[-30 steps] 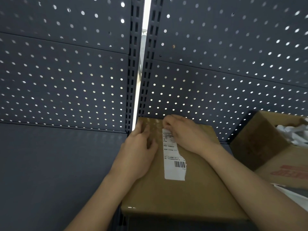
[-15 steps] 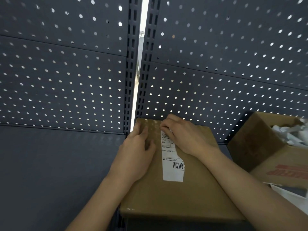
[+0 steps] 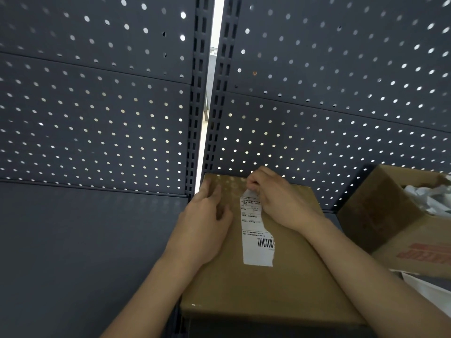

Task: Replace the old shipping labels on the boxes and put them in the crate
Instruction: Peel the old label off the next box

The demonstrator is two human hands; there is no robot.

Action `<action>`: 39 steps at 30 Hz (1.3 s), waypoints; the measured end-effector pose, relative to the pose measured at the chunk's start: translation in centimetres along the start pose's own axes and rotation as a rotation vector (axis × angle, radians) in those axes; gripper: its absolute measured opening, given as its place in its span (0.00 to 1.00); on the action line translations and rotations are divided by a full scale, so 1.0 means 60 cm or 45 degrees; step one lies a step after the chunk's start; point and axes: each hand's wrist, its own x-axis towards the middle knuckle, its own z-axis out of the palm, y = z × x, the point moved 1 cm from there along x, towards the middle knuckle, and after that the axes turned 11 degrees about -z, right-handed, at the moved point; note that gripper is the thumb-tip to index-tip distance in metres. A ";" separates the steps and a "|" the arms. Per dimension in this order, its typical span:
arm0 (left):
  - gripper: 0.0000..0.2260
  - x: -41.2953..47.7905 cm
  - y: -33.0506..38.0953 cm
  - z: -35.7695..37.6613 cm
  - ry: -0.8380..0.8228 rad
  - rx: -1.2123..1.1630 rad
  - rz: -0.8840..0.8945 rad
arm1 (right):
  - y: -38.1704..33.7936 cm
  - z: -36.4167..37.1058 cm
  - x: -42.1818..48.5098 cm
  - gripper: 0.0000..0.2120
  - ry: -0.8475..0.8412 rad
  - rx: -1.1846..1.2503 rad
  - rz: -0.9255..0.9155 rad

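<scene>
Closed brown cardboard box [image 3: 256, 284] lies flat on a dark grey shelf [image 3: 73, 252], its far edge up against the perforated back panel [image 3: 317, 132]. It sits at the foot of the slotted upright [image 3: 214, 123], where a bright strip of light shows between two panels.

White shipping label [image 3: 255, 228] runs lengthwise down the box top, a little right of centre. Printed text on the upper part, barcode [image 3: 265, 243] near the lower right. The right edge is ragged and torn beside the barcode. The top end is curled up off the cardboard.

Right hand [image 3: 280, 201]: fingers curled, thumb and fingertips pinching the lifted top end of the label. The heel of the hand lies over the label's upper right side.

Left hand [image 3: 205, 228]: palm down on the box top just left of the label, fingers straight and slightly spread, pointing toward the back panel. It presses on the cardboard and grips nothing.

To the right, well apart from the hands, an open carton [image 3: 380, 215] stands at an angle. Crumpled white paper [image 3: 424, 198] shows in its mouth, and red lettering [image 3: 424, 252] on its near side is too blurred to read. A white sheet [image 3: 429, 291] lies at its near foot; I cannot tell what it is.
</scene>
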 end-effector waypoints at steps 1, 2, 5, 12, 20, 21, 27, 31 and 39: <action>0.24 0.000 0.000 0.000 -0.002 0.006 -0.003 | 0.003 -0.001 -0.003 0.15 0.034 0.068 -0.006; 0.24 -0.001 0.000 -0.001 -0.003 0.009 -0.006 | 0.006 -0.002 -0.005 0.17 0.073 0.130 -0.008; 0.24 0.000 0.000 -0.001 -0.003 0.015 -0.009 | 0.015 -0.001 -0.008 0.11 0.115 0.289 0.026; 0.24 0.001 0.000 -0.002 0.001 0.003 -0.015 | 0.011 -0.014 -0.012 0.24 0.177 0.611 0.171; 0.23 -0.002 0.000 -0.002 0.009 -0.006 0.011 | 0.008 -0.001 -0.013 0.13 -0.031 0.216 0.025; 0.23 -0.001 0.000 -0.002 0.008 -0.005 0.011 | 0.007 -0.002 -0.013 0.09 -0.002 0.212 0.003; 0.23 -0.001 0.001 -0.001 -0.003 -0.005 0.012 | 0.001 -0.007 -0.014 0.05 0.072 0.268 0.005; 0.23 -0.001 0.003 -0.005 -0.013 0.002 -0.023 | -0.013 -0.026 -0.018 0.06 0.019 0.223 0.064; 0.21 0.000 0.004 -0.006 -0.025 0.002 -0.045 | -0.020 -0.030 -0.027 0.08 0.038 0.389 0.123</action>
